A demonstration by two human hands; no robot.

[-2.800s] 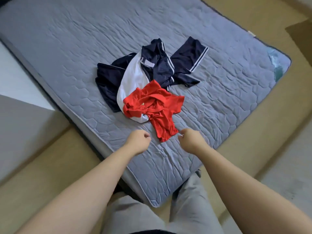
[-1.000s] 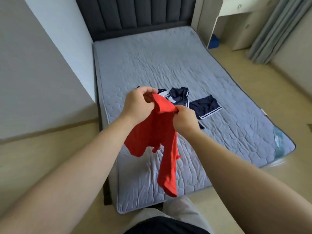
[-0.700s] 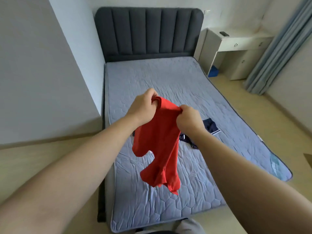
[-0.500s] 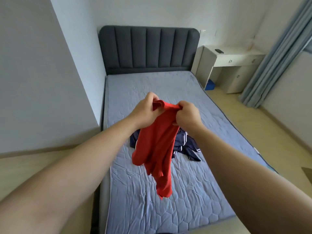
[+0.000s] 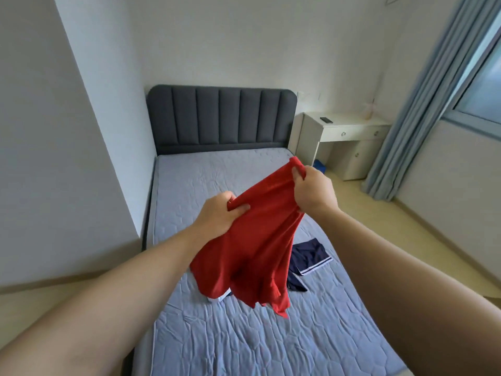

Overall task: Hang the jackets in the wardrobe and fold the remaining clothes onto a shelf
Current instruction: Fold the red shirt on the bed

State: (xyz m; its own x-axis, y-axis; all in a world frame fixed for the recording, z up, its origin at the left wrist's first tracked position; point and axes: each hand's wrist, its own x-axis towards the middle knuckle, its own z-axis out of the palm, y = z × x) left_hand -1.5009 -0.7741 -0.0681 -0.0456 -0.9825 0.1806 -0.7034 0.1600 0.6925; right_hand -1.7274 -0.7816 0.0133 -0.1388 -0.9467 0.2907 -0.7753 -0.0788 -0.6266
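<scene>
Head view is all I have, and it looks down my two forearms toward the bed [image 5: 217, 348], which I take as my landmark. My left hand [image 5: 219, 213] is clenched on one end of the upper edge of the red shirt [image 5: 254, 240], thumb over the cloth and fingers curled under it; my right hand [image 5: 311, 191] is closed on the other end, raised a little higher and nearer the headboard [image 5: 221, 118]. I hold the two points apart so the edge stretches between them and the rest hangs free above the mattress, clear of it, letting the weight of the cloth pull out the bunching. It has not opened flat yet: the lower part is twisted into several lobes, so I judge I am at the shaking-out step before any fold. This one reads as a shirt and not a jacket, so it should go folded onto a shelf; neither shelf nor wardrobe is in sight from here. Below the hanging cloth, on the mattress toward the foot of the bed, lie the dark navy clothes [image 5: 309, 257] with white trim, partly hidden behind the red, plus a sliver of white fabric [image 5: 215, 299] peeking out beneath. They wait there untouched. Beyond the headboard's right corner stands a white desk [image 5: 344, 131], and curtains [image 5: 406, 118] hang further right.
</scene>
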